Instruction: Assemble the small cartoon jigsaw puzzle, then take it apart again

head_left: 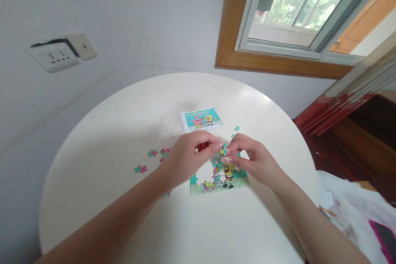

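A small teal and yellow puzzle piece (224,148) is pinched at the fingertips of my left hand (192,150) and my right hand (255,157), which meet above the puzzle. Thumb and fingers are closed on both hands, and they partly cover the piece. Below them lies a partly assembled jigsaw puzzle (236,182) with a yellow cartoon character, a pale green lower edge and a gap on its left side. My hands hide its upper part. Just beyond my hands lies a picture card (201,119) with a pink and a yellow character on teal.
Loose pink and teal puzzle pieces (140,169) lie left of my left hand. A few teal loose pieces (236,128) lie beyond my right hand. The round white table (102,140) stands against a wall with a socket (54,55) and a window (284,12). White plastic (343,210) lies at right.
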A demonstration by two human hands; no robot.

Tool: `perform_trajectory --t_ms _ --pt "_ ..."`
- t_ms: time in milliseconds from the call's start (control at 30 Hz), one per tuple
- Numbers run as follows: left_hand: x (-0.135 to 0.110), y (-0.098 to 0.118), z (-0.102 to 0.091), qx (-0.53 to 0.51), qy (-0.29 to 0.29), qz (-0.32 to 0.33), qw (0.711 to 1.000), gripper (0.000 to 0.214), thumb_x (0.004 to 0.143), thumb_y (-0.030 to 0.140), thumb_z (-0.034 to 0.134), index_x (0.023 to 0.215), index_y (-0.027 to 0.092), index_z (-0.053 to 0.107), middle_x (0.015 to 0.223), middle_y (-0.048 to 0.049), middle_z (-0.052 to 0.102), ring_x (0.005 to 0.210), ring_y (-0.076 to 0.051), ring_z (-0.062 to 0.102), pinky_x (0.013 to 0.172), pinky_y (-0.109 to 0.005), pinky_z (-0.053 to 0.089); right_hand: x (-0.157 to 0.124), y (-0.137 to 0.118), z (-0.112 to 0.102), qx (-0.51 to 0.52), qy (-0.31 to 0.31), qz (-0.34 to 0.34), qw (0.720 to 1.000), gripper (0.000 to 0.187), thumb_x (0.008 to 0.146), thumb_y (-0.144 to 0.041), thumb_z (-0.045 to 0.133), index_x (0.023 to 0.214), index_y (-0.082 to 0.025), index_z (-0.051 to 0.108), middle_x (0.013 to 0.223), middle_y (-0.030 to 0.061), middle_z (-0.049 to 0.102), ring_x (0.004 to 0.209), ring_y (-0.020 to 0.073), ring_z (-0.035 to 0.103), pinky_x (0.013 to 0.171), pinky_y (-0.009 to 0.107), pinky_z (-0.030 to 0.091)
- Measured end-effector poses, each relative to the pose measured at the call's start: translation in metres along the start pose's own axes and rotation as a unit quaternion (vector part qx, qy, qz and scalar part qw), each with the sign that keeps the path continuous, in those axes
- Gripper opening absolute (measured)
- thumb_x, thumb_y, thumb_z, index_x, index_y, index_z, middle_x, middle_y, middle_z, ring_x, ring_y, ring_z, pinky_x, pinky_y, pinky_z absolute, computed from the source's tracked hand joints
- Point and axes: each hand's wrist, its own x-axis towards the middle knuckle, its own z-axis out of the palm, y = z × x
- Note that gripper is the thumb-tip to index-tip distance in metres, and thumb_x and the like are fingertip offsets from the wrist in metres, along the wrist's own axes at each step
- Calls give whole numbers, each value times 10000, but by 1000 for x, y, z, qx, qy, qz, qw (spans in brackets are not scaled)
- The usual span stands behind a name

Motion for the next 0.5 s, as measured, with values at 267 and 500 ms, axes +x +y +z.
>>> perform_trajectory --t_ms 267,500 --pt "-2 -10 5 14 26 4 1000 234 889 290 527 748 181 678 677 19 638 627 -101 546 606 -224 406 -2 1 1 21 -19 10 1000 128 877 -238 628 874 -255 755 784 7 577 750 123 533 720 287 426" --pt "-5 -16 4 16 15 0 1000 232 892 277 508 753 174 662 707 6 657 660 -110 566 638 -230 424 0 3 4 29 -32 41 998 151 889 -254 609 900 -251 760 797 13 576 749 124 545 716 286 431"
